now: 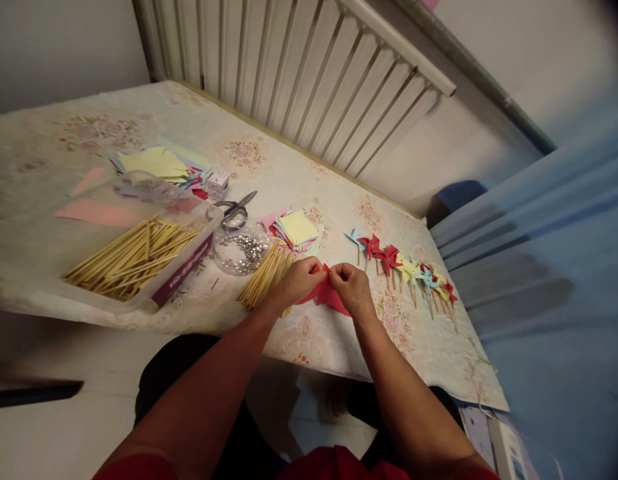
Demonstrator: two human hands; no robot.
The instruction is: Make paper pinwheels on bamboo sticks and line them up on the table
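Observation:
A red paper piece (333,301), cut and partly folded like a pinwheel, is held up over the front of the table. My left hand (305,280) pinches its left side, and my right hand (349,285) pinches its right side, with the fingertips of both close together. The exact fold under the fingers is hidden. Just left of my left hand lies a bundle of thin wooden sticks (263,279). Beyond the hands sits a stack of coloured paper squares (299,229), yellow on top. To the right, finished-looking pinwheels on sticks (390,259) lie in a row.
A clear plastic box (139,303) of wooden sticks stands at the left. Beside it are a round dish of metal pins (241,253), scissors (235,211) and a small white box (218,181). More cut paper (153,163) lies behind. A blue curtain (549,267) hangs right.

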